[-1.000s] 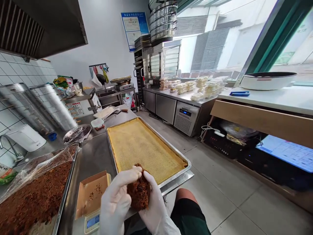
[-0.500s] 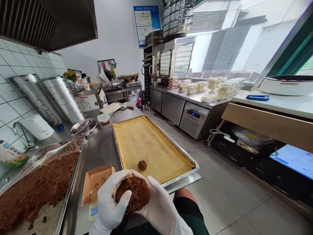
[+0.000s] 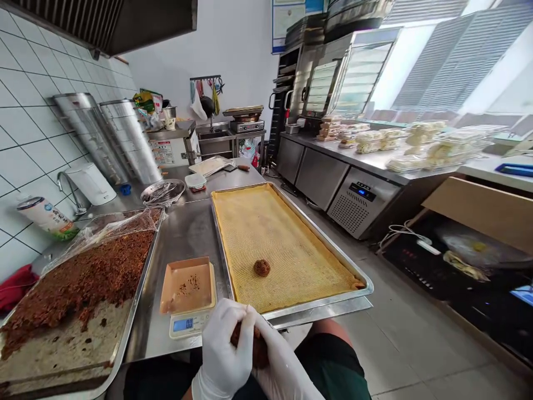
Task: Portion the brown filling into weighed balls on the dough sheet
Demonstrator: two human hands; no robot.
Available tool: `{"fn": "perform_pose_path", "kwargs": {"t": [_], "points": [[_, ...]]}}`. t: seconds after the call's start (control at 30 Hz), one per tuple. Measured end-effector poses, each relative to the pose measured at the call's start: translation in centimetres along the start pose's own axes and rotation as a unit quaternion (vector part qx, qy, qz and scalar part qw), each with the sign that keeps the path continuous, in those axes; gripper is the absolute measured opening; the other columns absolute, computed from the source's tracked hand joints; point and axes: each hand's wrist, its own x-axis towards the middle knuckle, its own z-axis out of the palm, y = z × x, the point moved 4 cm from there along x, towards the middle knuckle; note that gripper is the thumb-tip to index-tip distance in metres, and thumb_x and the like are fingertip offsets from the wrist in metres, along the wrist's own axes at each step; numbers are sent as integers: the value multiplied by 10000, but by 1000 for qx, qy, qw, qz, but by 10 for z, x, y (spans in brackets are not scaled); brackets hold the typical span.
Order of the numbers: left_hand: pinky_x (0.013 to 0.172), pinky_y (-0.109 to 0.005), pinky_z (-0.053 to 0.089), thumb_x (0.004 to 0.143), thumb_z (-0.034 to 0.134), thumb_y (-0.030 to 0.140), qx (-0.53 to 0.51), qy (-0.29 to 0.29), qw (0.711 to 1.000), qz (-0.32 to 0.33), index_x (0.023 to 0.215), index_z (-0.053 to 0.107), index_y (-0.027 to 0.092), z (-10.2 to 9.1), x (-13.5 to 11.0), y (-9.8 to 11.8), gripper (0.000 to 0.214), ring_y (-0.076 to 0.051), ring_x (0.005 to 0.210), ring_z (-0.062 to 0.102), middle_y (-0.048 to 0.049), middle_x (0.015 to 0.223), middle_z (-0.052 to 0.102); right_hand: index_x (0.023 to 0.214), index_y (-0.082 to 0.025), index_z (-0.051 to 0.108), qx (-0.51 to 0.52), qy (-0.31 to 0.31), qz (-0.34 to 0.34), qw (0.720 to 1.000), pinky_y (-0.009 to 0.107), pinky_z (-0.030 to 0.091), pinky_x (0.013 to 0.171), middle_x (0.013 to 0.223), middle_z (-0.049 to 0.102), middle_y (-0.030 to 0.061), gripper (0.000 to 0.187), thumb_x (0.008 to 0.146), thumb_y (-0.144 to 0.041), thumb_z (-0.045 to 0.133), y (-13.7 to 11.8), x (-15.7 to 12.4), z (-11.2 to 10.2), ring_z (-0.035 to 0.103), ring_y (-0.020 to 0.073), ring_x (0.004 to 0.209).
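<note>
Between my two white-gloved hands is a lump of dark brown crumbly mixture (image 3: 259, 351), mostly covered by fingers. My left hand (image 3: 228, 347) curls over its top and near side, fingers closed round it. From the right and below, my right hand (image 3: 281, 355) cups the same lump. Just beyond my hands, a round brown ball (image 3: 262, 268) rests on the yellow mesh liner (image 3: 250, 228) in a shallow metal tray (image 3: 366, 280). To the left, a brown paper box (image 3: 170, 294) with a few crumbs sits on a kitchen scale (image 3: 200, 324) reading 0.0.
A large metal tray (image 3: 120, 355) of loose brown mixture (image 3: 95, 278), partly under plastic film (image 3: 104, 233), lies at the left. Behind it stand a sieve (image 3: 163, 191) and a lidded container (image 3: 195, 181). Packed boxes (image 3: 375, 139) line the right counter.
The lump is pressed smaller and more enclosed, with my left fingers now folded over it. The view has shifted, bringing the scale's display fully into sight. The ball stays on the mesh.
</note>
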Motion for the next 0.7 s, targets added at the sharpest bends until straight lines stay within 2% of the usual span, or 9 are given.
{"fn": "perform_pose_path", "kwargs": {"t": [0.1,0.2,0.3,0.33,0.4,0.47,0.53,0.6,0.7], "points": [[706,-311,479,878,640,327,30,23,999,-7,649,687,277,-3,3,-9,239,-208,689,605,-56,689,675,838,-183,729,-21,0,-34,999,263,532,845,793,708,-13,73,866,-243,698,4,0,3,654,142,818],[653,-298,468,842,693,293,14,48,999,9,591,663,277,-10,3,-15,253,-176,596,562,-32,604,630,922,-199,738,-1,-4,-38,999,278,528,865,886,738,1,85,842,-217,717,5,-2,5,669,163,902],[715,-328,517,804,728,216,-37,-35,993,104,670,718,281,-13,0,-15,149,-196,673,624,-40,662,687,1015,-174,743,49,-44,11,998,346,514,958,1057,753,68,179,872,-268,692,7,-6,-1,668,207,1038],[761,-353,537,792,735,198,-47,-63,987,140,746,745,283,-14,-1,-14,97,-218,744,658,-48,725,719,1024,-157,744,59,-60,34,996,356,517,957,1053,755,85,191,886,-269,674,8,-7,-5,673,210,1031],[890,-423,554,802,711,189,-27,-72,981,178,949,757,270,-15,-1,-13,174,-268,960,683,-82,964,755,1049,-135,741,66,-77,56,993,356,532,923,1050,757,108,206,903,-244,645,9,-8,-12,684,214,1006],[998,-465,534,862,619,184,34,-56,986,153,1138,694,247,-15,2,-13,293,-281,1164,629,-110,1226,689,1130,-159,718,63,-66,20,996,369,528,933,1132,744,112,251,896,-199,635,4,-6,-17,678,226,1044],[1054,-448,517,916,513,167,96,-71,988,100,1243,620,237,-11,3,-13,351,-251,1247,588,-110,1341,620,1206,-208,684,51,-47,-26,997,397,512,971,1192,726,98,341,868,-173,658,-1,-3,-18,662,240,1086],[1052,-413,522,937,467,159,133,-95,984,76,1288,575,241,-7,3,-11,376,-227,1235,593,-99,1324,622,1207,-237,681,23,-28,-50,998,383,519,954,1139,737,75,381,833,-164,696,-5,-2,-15,667,226,1036],[979,-391,543,928,492,160,150,-85,981,86,1248,579,237,-4,2,-8,340,-228,1136,624,-97,1215,648,1117,-225,714,-11,6,-66,998,314,543,869,1038,747,51,344,779,-180,758,-8,-1,-9,670,199,944]]}}
